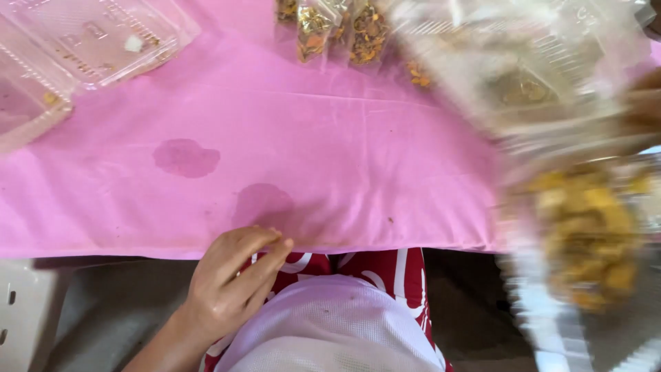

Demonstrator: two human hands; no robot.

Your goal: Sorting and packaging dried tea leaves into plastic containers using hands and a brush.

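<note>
Left hand: I see fingers curled loosely together, tips touching the tablecloth edge, holding nothing.
Right hand: blurred; I cannot tell its fingers.
Clear food box: blurred, against the right fingers.
Snack bags: well beyond the left fingertips.

light: bright, soft, even; shadows: faint; blur: heavy motion smear on right-side clear container; left: sharp

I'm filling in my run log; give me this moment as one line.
left hand: at cloth edge, holds nothing | right hand: blurred, on clear box | food box: blurred
</note>
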